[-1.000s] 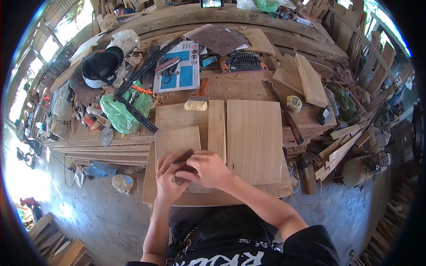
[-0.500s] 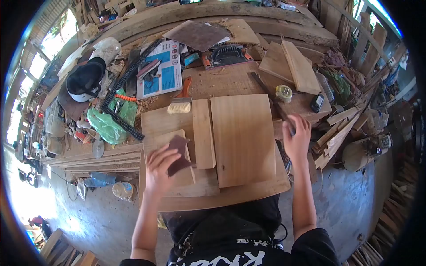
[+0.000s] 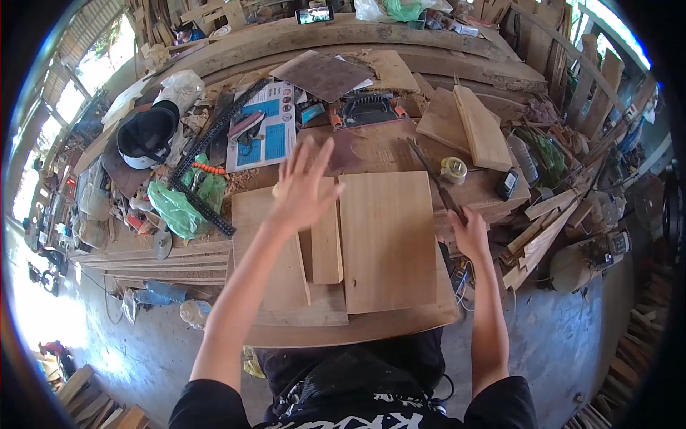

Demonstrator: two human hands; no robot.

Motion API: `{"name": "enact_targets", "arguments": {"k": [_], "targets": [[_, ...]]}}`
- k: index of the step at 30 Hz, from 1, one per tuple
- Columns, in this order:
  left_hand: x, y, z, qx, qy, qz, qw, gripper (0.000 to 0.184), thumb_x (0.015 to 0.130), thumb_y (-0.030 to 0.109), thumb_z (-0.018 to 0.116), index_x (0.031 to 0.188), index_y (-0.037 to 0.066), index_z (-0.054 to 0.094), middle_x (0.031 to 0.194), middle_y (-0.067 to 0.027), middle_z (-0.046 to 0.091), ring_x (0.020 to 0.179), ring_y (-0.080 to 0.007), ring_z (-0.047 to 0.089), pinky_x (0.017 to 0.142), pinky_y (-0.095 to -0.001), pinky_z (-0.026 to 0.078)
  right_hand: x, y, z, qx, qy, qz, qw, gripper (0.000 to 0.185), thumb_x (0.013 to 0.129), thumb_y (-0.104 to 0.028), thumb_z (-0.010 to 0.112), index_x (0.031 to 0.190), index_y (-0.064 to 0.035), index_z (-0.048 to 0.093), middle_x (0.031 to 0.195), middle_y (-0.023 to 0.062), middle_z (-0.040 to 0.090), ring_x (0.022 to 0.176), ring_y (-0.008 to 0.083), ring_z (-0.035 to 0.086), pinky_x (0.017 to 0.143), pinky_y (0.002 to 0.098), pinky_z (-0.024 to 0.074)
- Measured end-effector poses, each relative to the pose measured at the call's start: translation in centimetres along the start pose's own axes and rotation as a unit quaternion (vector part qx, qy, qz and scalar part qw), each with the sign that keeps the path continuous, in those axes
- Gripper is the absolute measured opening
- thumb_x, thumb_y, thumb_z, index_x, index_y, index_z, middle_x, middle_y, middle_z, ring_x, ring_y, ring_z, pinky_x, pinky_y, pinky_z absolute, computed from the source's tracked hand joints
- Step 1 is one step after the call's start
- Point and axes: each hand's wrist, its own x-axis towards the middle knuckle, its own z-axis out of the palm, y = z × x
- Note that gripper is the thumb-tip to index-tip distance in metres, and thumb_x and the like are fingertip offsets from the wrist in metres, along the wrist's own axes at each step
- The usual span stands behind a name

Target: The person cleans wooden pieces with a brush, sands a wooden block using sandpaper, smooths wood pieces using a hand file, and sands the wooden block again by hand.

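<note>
Slim dark tool, that was the piece, slanting over the bench just past the far right corner of a wide board! From the left, then: a pale board came first, crossed by a forearm, and beyond it the left hand, a little blurred, every finger fanned wide. Right by those fingertips lay brown sandpaper; touching or not, I couldn't tell. Next, a narrow strip of wood, then that wide board, smooth, with a small dark mark near its lower left corner. And there, the tool: long, narrow, straight, its tip angled up and left. A roll of tape sat beside it, and the right hand had thumb and fingers pinching its near end!
</note>
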Motion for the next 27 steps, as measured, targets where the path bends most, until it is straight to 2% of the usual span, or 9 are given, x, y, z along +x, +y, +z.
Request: {"name": "enact_targets", "arguments": {"k": [3, 4, 6, 9, 12, 13, 16, 22, 27], "targets": [[-5.0, 2.9, 1.7, -0.016, -0.042, 0.039, 0.998, 0.081, 0.098, 0.05, 0.063, 0.164, 0.019, 0.028, 0.169, -0.0235, 0.019, 0.157, -0.0431, 0.016, 0.127, -0.0551, 0.017, -3.0, -1.5, -1.2, 0.069, -0.013, 0.049, 0.996, 0.03, 0.099, -0.027, 0.067, 0.094, 0.0021, 0.064, 0.082, 0.0215, 0.071, 0.078, 0.0445, 0.068, 0.066, 0.0442, 0.0489], [-6.5, 3.8, 2.3, -0.024, -0.055, 0.049, 0.997, 0.079, 0.099, 0.05, 0.062, 0.164, 0.019, 0.03, 0.169, -0.0236, 0.019, 0.157, -0.0426, 0.016, 0.127, -0.0547, 0.016, -4.3, -2.7, -2.1, 0.07, -0.012, 0.043, 0.997, 0.027, 0.099, -0.026, 0.067, 0.098, 0.0017, 0.065, 0.083, 0.0215, 0.071, 0.078, 0.0438, 0.068, 0.067, 0.0442, 0.0499], [-8.6, 5.1, 3.4, -0.029, -0.082, 0.052, 0.995, 0.078, 0.1, 0.052, 0.06, 0.162, 0.015, 0.032, 0.168, -0.0258, 0.017, 0.157, -0.0452, 0.014, 0.126, -0.0602, 0.016, -7.2, -5.3, -3.2, 0.068, -0.011, 0.032, 0.997, 0.025, 0.099, -0.023, 0.067, 0.107, 0.0009, 0.067, 0.086, 0.0216, 0.071, 0.08, 0.0424, 0.069, 0.07, 0.0442, 0.052], [-9.6, 6.3, 4.7, -0.006, -0.076, 0.048, 0.996, 0.077, 0.101, 0.052, 0.057, 0.161, 0.01, 0.033, 0.166, -0.0278, 0.018, 0.156, -0.0484, 0.013, 0.124, -0.0654, 0.015, -11.2, -5.6, -2.5, -0.027, 0.107, -0.138, 0.984, 0.035, 0.098, -0.018, 0.066, 0.13, -0.003, 0.065, 0.093, 0.0219, 0.072, 0.082, 0.0401, 0.07, 0.074, 0.0455, 0.0544], [-9.9, 7.6, 5.1, 0.016, -0.078, 0.025, 0.997, 0.077, 0.103, 0.053, 0.052, 0.161, 0.006, 0.03, 0.168, -0.0279, 0.014, 0.155, -0.0503, 0.011, 0.123, -0.067, 0.013, -15.1, -7.8, -4.2, -0.099, 0.046, -0.133, 0.985, 0.053, 0.096, -0.015, 0.067, 0.148, -0.0082, 0.054, 0.1, 0.0239, 0.072, 0.086, 0.0403, 0.071, 0.078, 0.0482, 0.0556], [-10.0, 7.7, 5.5, 0.023, -0.074, 0.022, 0.997, 0.077, 0.104, 0.053, 0.051, 0.162, 0.006, 0.029, 0.168, -0.0281, 0.013, 0.156, -0.0502, 0.011, 0.123, -0.0672, 0.013, -16.6, -7.9, -4.3, -0.112, 0.022, -0.111, 0.987, 0.057, 0.095, -0.014, 0.068, 0.15, -0.011, 0.052, 0.098, 0.0246, 0.069, 0.084, 0.0417, 0.07, 0.077, 0.0491, 0.0554], [-10.2, 7.6, 6.0, 0.033, -0.066, 0.022, 0.997, 0.077, 0.105, 0.052, 0.047, 0.162, 0.006, 0.027, 0.168, -0.0281, 0.012, 0.156, -0.0498, 0.011, 0.123, -0.0676, 0.011, -20.5, -8.3, -4.7, -0.162, -0.027, -0.053, 0.985, 0.057, 0.096, -0.012, 0.066, 0.151, -0.013, 0.051, 0.096, 0.0237, 0.066, 0.081, 0.0424, 0.069, 0.073, 0.0483, 0.0559], [-10.4, 7.6, 6.6, 0.059, -0.058, 0.023, 0.996, 0.074, 0.106, 0.05, 0.045, 0.162, 0.005, 0.026, 0.169, -0.0274, 0.011, 0.156, -0.0492, 0.01, 0.123, -0.0682, 0.012, -25.5, -9.3, -5.5, -0.17, -0.086, -0.025, 0.981, 0.058, 0.099, -0.015, 0.062, 0.155, -0.0149, 0.047, 0.098, 0.0227, 0.063, 0.076, 0.0404, 0.067, 0.064, 0.0489, 0.0561], [-10.4, 7.6, 6.6, 0.058, -0.051, 0.026, 0.997, 0.073, 0.106, 0.048, 0.044, 0.162, 0.004, 0.027, 0.168, -0.0291, 0.015, 0.156, -0.0497, 0.011, 0.123, -0.0677, 0.012, -21.7, -10.0, -2.5, -0.157, -0.042, -0.086, 0.983, 0.062, 0.099, -0.015, 0.06, 0.158, -0.016, 0.042, 0.094, 0.0239, 0.064, 0.075, 0.0421, 0.067, 0.066, 0.0507, 0.0563]]}}
